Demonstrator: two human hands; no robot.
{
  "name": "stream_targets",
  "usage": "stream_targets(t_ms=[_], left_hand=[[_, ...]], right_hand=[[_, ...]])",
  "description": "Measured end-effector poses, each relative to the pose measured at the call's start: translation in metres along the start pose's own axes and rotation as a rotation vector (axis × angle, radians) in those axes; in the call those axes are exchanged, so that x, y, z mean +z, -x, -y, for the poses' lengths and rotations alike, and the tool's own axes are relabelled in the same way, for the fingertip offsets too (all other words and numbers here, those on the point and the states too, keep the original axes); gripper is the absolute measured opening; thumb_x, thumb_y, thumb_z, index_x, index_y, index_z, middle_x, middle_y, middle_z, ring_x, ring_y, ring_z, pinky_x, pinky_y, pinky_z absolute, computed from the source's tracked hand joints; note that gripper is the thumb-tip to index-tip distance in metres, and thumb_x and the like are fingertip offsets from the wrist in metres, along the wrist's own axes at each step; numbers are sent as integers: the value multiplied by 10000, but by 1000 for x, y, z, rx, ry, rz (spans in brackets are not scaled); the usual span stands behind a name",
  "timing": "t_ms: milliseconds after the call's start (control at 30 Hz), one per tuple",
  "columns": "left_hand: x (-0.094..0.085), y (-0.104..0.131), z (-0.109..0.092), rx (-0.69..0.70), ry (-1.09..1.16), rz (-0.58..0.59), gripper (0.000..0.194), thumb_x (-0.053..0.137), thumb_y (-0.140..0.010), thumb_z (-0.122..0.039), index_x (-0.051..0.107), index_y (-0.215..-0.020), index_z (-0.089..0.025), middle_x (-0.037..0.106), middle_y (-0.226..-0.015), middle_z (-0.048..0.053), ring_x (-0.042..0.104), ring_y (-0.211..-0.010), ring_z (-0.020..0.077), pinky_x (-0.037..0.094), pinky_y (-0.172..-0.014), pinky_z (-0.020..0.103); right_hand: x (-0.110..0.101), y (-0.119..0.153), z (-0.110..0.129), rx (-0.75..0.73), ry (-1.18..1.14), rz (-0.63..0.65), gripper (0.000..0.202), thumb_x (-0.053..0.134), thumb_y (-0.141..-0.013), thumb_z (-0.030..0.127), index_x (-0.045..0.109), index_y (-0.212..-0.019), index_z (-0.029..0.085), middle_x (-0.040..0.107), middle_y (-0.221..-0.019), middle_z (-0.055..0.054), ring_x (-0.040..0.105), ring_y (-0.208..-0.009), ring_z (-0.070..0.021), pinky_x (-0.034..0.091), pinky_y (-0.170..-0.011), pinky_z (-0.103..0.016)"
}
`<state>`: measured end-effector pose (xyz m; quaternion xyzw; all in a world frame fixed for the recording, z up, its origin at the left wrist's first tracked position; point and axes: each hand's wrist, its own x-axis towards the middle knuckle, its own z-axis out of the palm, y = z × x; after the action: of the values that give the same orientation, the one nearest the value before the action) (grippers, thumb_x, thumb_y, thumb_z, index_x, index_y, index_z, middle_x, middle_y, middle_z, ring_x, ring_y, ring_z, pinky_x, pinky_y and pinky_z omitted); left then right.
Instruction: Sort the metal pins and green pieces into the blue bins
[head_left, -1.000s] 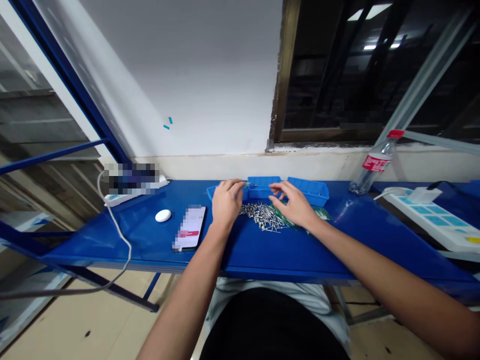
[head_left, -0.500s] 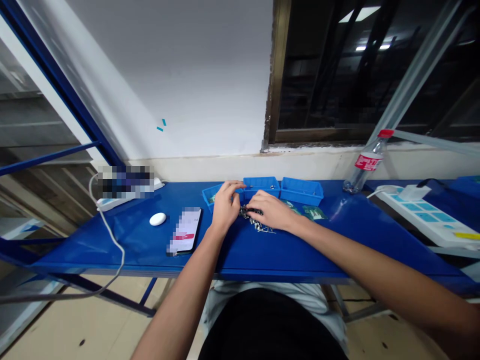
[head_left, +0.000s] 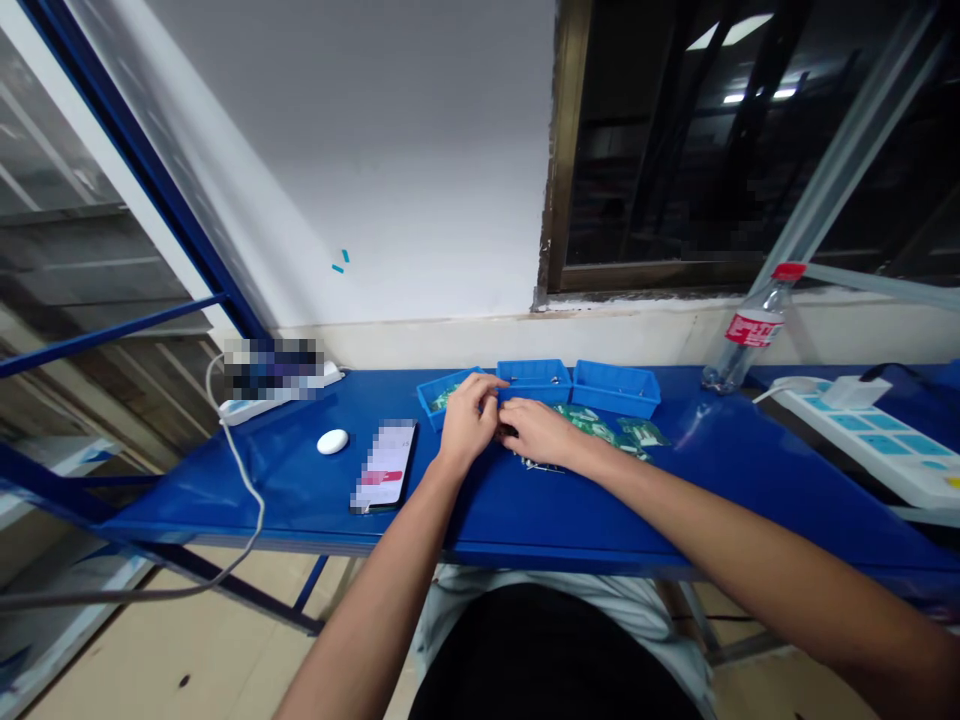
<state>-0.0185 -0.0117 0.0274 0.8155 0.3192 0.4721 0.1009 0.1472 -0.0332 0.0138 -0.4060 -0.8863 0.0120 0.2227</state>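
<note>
My left hand [head_left: 469,415] is bent over the table in front of the bins, its fingers curled toward the right; whatever lies between them is hidden. Close beside it, my right hand [head_left: 541,432] has its fingers drawn together over a small pile of metal screws [head_left: 546,466], most of which it covers. Too little shows to name what its fingertips hold. Behind the hands stand three blue plastic bins: the left bin [head_left: 429,397] has green-and-white contents, the middle bin [head_left: 534,392] a few small metal pieces, and the right bin [head_left: 619,393] is angled.
Small green packets [head_left: 641,433] lie right of my right hand. A phone [head_left: 386,468] and a white oval object [head_left: 332,441] are on the left of the blue table [head_left: 585,520]. A plastic bottle [head_left: 752,330] and a white power strip [head_left: 877,440] stand right.
My right hand has shifted forward and left over the screws, closer to my left hand, and covers more of the pile. More green packets show behind it. The view has moved slightly.
</note>
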Motion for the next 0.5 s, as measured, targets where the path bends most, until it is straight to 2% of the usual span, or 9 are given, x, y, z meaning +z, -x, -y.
stream_targets(t_ms=[133,200,267,367,500], left_hand=[[-2,0,0,-6,70,6,416,393,-892,-49,674,-1167,-187,678,-1180,79,658,-1029,191,527,-970,349],[-1,0,0,-17,137,33,445,391,-921,-85,619,-1289,-188,661,-1241,85,654,-1064,191,523,-985,352],[2,0,-1,-50,194,97,412,446,-961,-173,585,-1349,-182,679,-1225,94,672,-1024,194,550,-915,332],[7,1,-3,-80,185,224,327,556,-966,-309,673,-1238,-172,737,-1086,90,699,-888,196,560,-775,297],[12,2,-3,-70,143,277,236,566,-953,-265,753,-1061,-169,772,-984,75,714,-845,196,547,-781,294]], right_hand=[[-19,7,-1,34,-264,-151,92,673,-867,122,714,-902,197,714,-886,-32,661,-818,-178,517,-789,-315],[-28,13,-6,129,-422,-258,86,696,-870,178,727,-943,212,737,-922,-30,681,-798,-174,550,-786,-327],[-32,20,-14,236,-618,-368,129,731,-857,255,721,-980,215,757,-965,-46,715,-857,-196,583,-838,-359],[-28,30,-25,346,-848,-466,233,790,-806,332,705,-983,208,768,-957,-62,738,-910,-222,605,-885,-389],[-20,36,-31,351,-847,-457,250,806,-782,352,712,-960,204,769,-942,-64,744,-897,-227,612,-887,-404]])
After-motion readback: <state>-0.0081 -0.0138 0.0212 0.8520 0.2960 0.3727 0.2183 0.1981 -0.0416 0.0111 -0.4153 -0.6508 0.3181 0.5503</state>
